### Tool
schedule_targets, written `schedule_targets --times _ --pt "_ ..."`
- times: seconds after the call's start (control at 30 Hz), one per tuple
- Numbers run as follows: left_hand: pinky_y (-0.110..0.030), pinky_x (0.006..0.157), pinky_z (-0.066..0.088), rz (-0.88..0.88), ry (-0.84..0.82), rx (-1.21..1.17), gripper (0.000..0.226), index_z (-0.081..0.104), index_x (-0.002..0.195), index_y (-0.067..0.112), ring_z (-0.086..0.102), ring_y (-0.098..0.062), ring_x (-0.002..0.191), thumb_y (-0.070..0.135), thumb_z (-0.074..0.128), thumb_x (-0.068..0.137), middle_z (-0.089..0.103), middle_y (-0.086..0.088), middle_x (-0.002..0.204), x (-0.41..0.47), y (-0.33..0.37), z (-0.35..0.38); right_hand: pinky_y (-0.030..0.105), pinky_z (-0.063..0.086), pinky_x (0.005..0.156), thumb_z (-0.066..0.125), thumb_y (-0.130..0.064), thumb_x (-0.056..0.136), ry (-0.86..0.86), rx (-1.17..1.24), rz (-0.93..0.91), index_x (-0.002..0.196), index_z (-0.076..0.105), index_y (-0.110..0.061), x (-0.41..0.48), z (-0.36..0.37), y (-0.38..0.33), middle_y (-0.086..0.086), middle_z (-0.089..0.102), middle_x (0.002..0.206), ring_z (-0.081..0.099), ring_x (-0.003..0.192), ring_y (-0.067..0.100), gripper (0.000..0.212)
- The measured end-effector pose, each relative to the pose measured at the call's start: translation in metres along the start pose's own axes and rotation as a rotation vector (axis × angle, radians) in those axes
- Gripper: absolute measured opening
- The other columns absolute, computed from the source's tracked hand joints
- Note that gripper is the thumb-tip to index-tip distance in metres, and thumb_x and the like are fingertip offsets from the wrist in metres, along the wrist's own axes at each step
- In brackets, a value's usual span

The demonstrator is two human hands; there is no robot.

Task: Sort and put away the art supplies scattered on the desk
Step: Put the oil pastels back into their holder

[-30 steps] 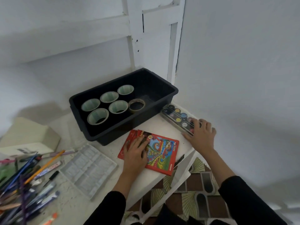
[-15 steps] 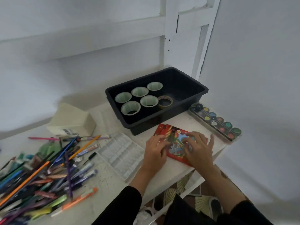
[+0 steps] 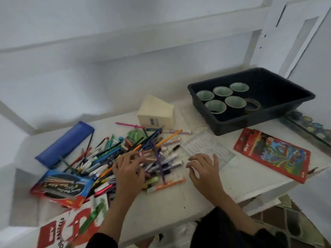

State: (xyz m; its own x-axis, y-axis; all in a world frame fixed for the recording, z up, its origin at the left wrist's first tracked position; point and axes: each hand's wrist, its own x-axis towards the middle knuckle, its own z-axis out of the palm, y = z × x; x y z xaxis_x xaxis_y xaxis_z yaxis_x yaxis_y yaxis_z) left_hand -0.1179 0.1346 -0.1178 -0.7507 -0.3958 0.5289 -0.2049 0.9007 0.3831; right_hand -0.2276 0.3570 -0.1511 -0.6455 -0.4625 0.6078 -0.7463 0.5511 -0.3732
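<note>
Head view: a bare strip of the white worktop [image 3: 179, 203] is lying open between the hands and the near edge. The left hand [image 3: 129, 169] is spreading relaxed fingers over the jumbled pile of pens and pencils [image 3: 100, 163]. The right hand [image 3: 206, 169], fingers loose and gripping nothing, is lying over the near edge of the clear palette [image 3: 204, 145]. The black bin [image 3: 232, 124] is holding five green-cored tape rolls [image 3: 205, 95] and one brown roll [image 3: 252, 104]. The red coloured-pencil box [image 3: 272, 153] is sitting near the right front edge.

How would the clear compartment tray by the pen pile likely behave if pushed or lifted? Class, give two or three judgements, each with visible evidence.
The clear tray is probably stiff: its moulded ribbed wells suggest hard plastic. It looks thin and empty, so likely light. Lying flat on the smooth white desk, it should slide rather than tip or roll.
</note>
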Motion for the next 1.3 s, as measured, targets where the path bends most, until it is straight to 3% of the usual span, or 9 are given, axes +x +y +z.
schedule_targets --times 0.2,0.37,0.47,0.57,0.7,0.87,1.0,1.17,1.3 --pt "-0.057 0.093 0.036 -0.271 -0.009 0.198 0.038 0.066 0.111 0.011 0.052 -0.036 0.111 0.006 0.062 0.074 0.058 -0.013 0.118 -0.032 -0.087 -0.063 0.056 0.030 0.099 0.050 -0.018 0.082 -0.065 0.078 -0.029 0.078 0.063 -0.022 0.005 0.036 -0.071 -0.007 0.062 0.094 0.052 0.101 0.014 0.014" --pt "-0.060 0.107 0.024 -0.562 -0.154 0.281 0.048 0.052 0.129 0.020 0.031 -0.031 0.132 0.020 0.063 0.083 0.040 -0.012 0.141 -0.053 -0.128 -0.098 0.055 0.034 0.097 0.055 -0.015 0.080 -0.151 0.151 -0.113 0.080 0.063 -0.020 0.012 0.065 -0.128 -0.005 0.062 0.094 0.053 0.104 0.017 0.010" --pt "-0.060 0.111 0.013 -0.636 -0.315 0.234 0.062 0.032 0.143 0.032 0.010 -0.028 0.142 0.048 0.056 0.088 0.016 -0.005 0.155 -0.063 -0.144 -0.108 0.056 0.033 0.098 0.058 -0.014 0.080 -0.206 0.190 -0.174 0.081 0.062 -0.021 0.015 0.081 -0.156 -0.006 0.061 0.094 0.052 0.103 0.016 0.008" --pt "-0.060 0.111 0.019 -0.615 -0.421 0.173 0.072 0.022 0.146 0.039 0.001 -0.028 0.144 0.066 0.046 0.084 0.006 -0.002 0.158 -0.066 -0.153 -0.111 0.052 0.026 0.105 0.057 -0.015 0.080 -0.245 0.224 -0.207 0.081 0.062 -0.022 0.018 0.089 -0.172 -0.007 0.060 0.094 0.051 0.103 0.015 0.008" --pt "-0.056 0.112 0.017 -0.592 -0.362 0.195 0.058 0.030 0.143 0.042 0.002 -0.027 0.145 0.060 0.043 0.090 0.011 -0.003 0.157 -0.063 -0.152 -0.110 0.051 0.032 0.098 0.055 -0.018 0.080 -0.264 0.195 -0.240 0.080 0.062 -0.023 0.024 0.091 -0.168 -0.008 0.060 0.093 0.052 0.102 0.016 0.009" --pt "-0.057 0.113 0.017 -0.499 -0.239 0.179 0.048 0.045 0.137 0.028 0.015 -0.028 0.143 0.043 0.052 0.092 0.028 -0.008 0.152 -0.051 -0.134 -0.091 0.043 0.041 0.084 0.047 -0.021 0.079 -0.169 0.106 -0.056 0.085 0.068 -0.017 0.054 0.072 -0.118 0.000 0.064 0.095 0.056 0.094 0.024 0.022" --pt "-0.068 0.104 0.017 -0.384 -0.135 0.214 0.038 0.058 0.125 0.020 0.029 -0.032 0.138 0.030 0.061 0.088 0.042 -0.012 0.143 -0.028 -0.109 -0.072 0.044 0.045 0.085 0.063 0.002 0.072 -0.104 0.032 0.168 0.095 0.066 -0.005 0.085 0.046 -0.048 0.015 0.063 0.100 0.056 0.095 0.035 0.024" --pt "-0.054 0.096 0.041 -0.200 -0.112 0.070 0.039 0.065 0.111 0.013 0.052 -0.030 0.115 0.033 0.044 0.085 0.054 -0.010 0.123 0.004 -0.078 -0.046 0.043 0.037 0.099 0.050 0.010 0.082 -0.435 -0.274 0.371 0.127 0.047 0.004 0.125 0.036 0.034 0.023 0.046 0.132 0.042 0.123 0.039 0.046" --pt "-0.053 0.095 0.043 -0.137 -0.126 -0.024 0.028 0.065 0.109 0.012 0.052 -0.029 0.112 0.021 0.056 0.084 0.057 -0.007 0.117 0.016 -0.059 -0.028 0.038 0.048 0.085 0.047 -0.004 0.092 -0.605 -0.427 0.303 0.118 0.055 -0.007 0.141 0.033 0.054 0.011 0.055 0.122 0.053 0.112 0.029 0.028"
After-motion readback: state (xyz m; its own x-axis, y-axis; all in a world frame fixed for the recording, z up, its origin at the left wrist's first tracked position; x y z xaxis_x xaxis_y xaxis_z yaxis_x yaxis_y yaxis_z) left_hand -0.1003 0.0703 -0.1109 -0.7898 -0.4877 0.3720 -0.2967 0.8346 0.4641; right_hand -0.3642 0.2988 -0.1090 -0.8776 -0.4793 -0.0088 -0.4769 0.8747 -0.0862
